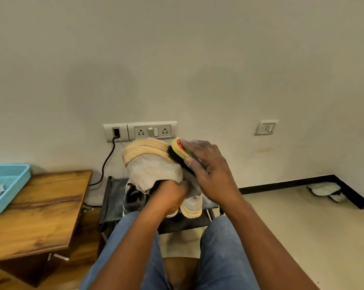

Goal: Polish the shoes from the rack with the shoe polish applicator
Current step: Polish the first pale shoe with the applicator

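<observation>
A cream knit shoe (151, 162) with a tan sole is held up in front of the wall, toe pointing up. My left hand (169, 195) grips it from below at the opening. My right hand (206, 166) holds a yellow shoe polish applicator (179, 149) with a red top, its dark pad pressed against the shoe's upper right side near the sole. Below, a dark shoe rack (112, 197) carries a grey shoe (134, 198) and a second cream shoe (192, 206), partly hidden by my hands.
A wooden table (40, 208) stands at the left with a blue plastic basket (8, 185) on it. A black cable (107, 162) runs down from the wall socket panel (140, 131). White footwear (325, 191) lies at the right wall corner. My knees in jeans fill the bottom.
</observation>
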